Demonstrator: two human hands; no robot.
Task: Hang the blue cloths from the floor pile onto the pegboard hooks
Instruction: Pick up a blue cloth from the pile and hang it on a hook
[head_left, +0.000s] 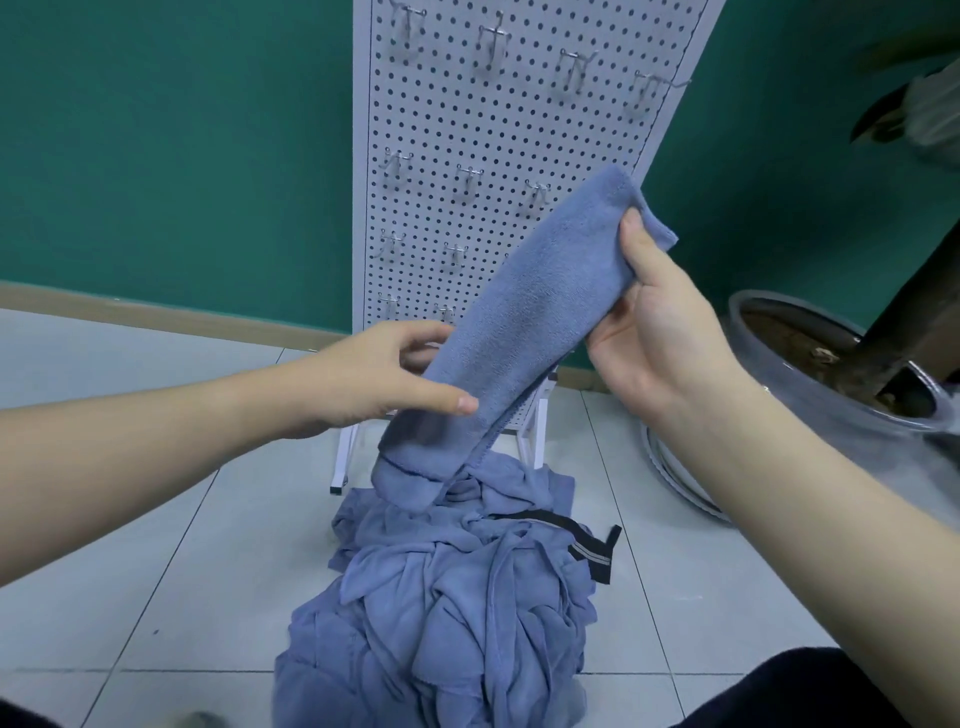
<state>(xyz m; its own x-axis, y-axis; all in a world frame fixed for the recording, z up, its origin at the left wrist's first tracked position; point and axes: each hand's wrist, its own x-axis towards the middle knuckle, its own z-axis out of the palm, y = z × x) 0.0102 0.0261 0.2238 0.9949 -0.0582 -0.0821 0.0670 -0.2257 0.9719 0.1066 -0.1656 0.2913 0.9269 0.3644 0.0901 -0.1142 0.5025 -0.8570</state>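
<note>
— Where is the folded blue terry cloth (524, 322) against the fingers?

— It runs slantwise between both hands. The right hand (660, 332) grasps its upper end: the thumb (636, 234) presses on the near face, the other fingers are hidden behind the fabric. The left hand (384, 379) pinches the lower part, thumb (441, 400) on the front, fingers (421, 332) curled behind the edge.

— And the low end?

— It hangs down and touches the crumpled pile of blue cloths (447, 597) on the pale tiled floor (130, 545).

— What stands behind?

— The white perforated pegboard (498, 130) with bare metal hooks (470, 176), just past the pile. A black strap (587, 540) lies on the pile's right side; a grey plant pot (810, 364) stands to the right.
</note>
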